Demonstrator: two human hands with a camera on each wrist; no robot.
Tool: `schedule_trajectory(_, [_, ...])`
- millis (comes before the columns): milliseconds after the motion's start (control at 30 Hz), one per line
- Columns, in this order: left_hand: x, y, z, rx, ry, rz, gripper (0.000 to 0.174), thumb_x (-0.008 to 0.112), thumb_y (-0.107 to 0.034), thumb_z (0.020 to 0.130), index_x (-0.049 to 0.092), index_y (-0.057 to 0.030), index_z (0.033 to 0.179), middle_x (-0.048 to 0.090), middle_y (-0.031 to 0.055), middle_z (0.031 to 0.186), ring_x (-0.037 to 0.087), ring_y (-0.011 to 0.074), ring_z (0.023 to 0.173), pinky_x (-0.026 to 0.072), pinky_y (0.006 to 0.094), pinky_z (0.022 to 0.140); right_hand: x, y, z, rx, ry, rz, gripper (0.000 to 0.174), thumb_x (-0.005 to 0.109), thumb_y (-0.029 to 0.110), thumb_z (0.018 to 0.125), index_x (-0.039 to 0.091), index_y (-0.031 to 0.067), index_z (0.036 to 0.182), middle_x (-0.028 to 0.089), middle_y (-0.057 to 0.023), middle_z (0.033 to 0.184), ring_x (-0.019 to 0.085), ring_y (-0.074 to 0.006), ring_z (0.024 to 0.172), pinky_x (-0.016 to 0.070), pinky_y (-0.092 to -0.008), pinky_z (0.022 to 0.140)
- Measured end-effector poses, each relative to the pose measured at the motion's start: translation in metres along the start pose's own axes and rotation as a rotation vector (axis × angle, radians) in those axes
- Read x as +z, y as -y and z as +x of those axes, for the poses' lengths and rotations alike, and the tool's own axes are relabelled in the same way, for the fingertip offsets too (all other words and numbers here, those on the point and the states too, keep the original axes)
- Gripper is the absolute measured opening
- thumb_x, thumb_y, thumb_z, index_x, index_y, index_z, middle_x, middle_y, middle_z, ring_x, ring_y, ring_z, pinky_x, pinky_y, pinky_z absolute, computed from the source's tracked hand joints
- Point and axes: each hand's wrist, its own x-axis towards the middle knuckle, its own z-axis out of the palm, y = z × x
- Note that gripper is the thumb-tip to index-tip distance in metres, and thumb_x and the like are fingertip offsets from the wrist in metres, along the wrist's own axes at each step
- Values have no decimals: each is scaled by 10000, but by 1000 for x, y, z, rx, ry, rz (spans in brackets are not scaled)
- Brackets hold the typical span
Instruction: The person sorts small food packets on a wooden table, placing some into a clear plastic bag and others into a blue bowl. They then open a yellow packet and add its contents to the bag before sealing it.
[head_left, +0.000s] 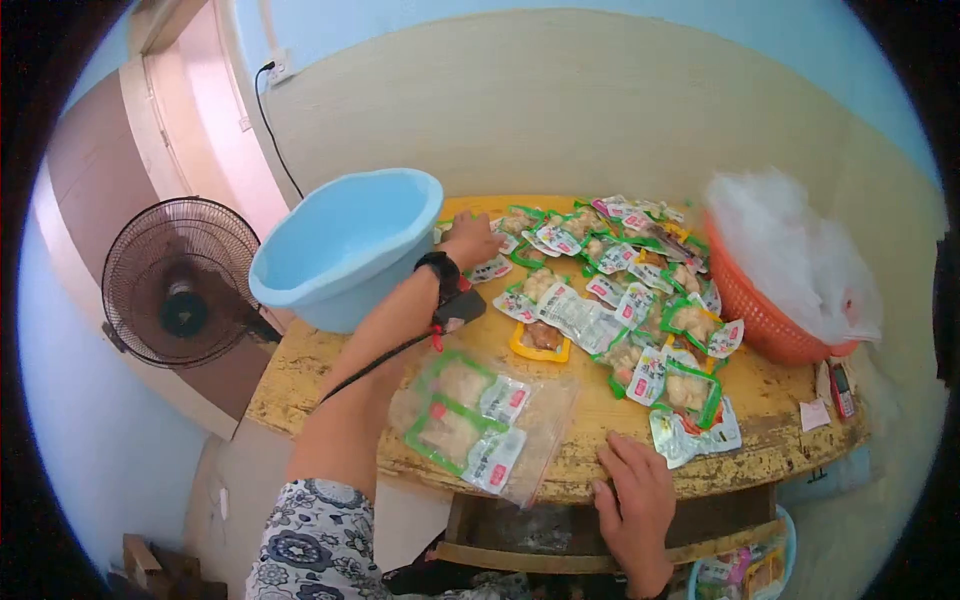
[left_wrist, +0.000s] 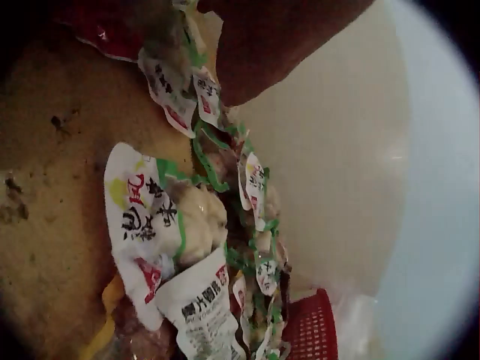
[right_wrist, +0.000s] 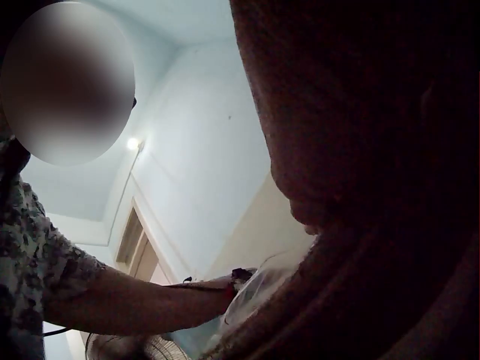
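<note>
My left hand (head_left: pixel 472 240) reaches past the blue basin to the left end of a pile of printed food packets (head_left: pixel 580 235). In the left wrist view the hand (left_wrist: pixel 277 45) overlaps packets (left_wrist: pixel 169 90) at the top; its fingertips are hidden, so I cannot tell whether it grips one. My right hand (head_left: pixel 640 495) rests on the table's front edge with relaxed fingers and nothing in it. Between my arms lies a clear plastic bag (head_left: pixel 545 440) with two green-edged packets (head_left: pixel 465 440) inside. A yellow-edged packet (head_left: pixel 541 342) lies behind it.
The light blue basin (head_left: pixel 350 240) stands at the table's left. An orange basket (head_left: pixel 750 300) holding clear plastic bags (head_left: pixel 790 250) is at the right, near a small phone (head_left: pixel 842 390). A drawer (head_left: pixel 530 530) stands open below the worn yellow tabletop (head_left: pixel 420 465). A fan (head_left: pixel 182 285) is at far left.
</note>
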Motion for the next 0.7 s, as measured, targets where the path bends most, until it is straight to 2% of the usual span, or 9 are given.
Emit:
schedule_trajectory(67, [15,13,20,-103,125,-43,660,579,-534,953,544,-26,1373,410,340,1465,362,488,1412,393,598,1103,-1,0,1,6,23,-18,439,748,134,780,668,33,1200,616,-133,1368,564,-361,1237,455,-476,1034])
schedule_trajectory(167, [25,18,15,-183,58,-76,716,535,-561,965,502,-9,1419,332,368,1521,322,496,1437,375,633,1101,-7,10,9,-15,-21,34,401,722,89,776,674,13,1167,646,-137,1316,583,-363,1198,468,-462,1014])
schedule_trajectory(267, [21,-1,-8,-255,-12,-54,753,508,-574,973,452,-14,1474,354,392,1511,362,524,1413,374,628,1102,-6,8,11,-7,-20,55,397,725,90,769,676,15,1156,645,-139,1317,584,-368,1190,468,-467,1011])
schedule_trajectory(367, [26,26,16,-109,202,-81,815,504,-592,971,403,11,1509,413,390,1484,419,538,1376,389,581,1112,-4,8,10,-6,-40,65,395,723,88,769,677,16,1155,644,-141,1317,584,-369,1186,469,-471,1006])
schedule_trajectory(467, [4,0,-12,-58,202,-98,881,524,-623,950,404,63,1487,522,376,1393,506,510,1315,415,506,1111,-1,4,6,11,-21,26,385,713,86,783,675,18,1160,643,-138,1319,581,-368,1192,465,-470,1009])
schedule_trajectory(567, [-19,-14,-40,94,241,-190,913,587,-600,906,416,108,1456,553,367,1363,542,463,1297,439,459,1095,-1,1,2,-4,-4,14,435,737,134,785,666,44,1204,607,-125,1386,554,-349,1244,451,-481,1023])
schedule_trajectory(700, [-37,-41,-74,229,257,-146,851,700,-475,829,468,67,1442,590,320,1348,579,420,1268,456,443,1080,1,1,1,-25,-30,-18,413,719,153,810,665,37,1203,613,-123,1376,556,-355,1237,454,-475,1022])
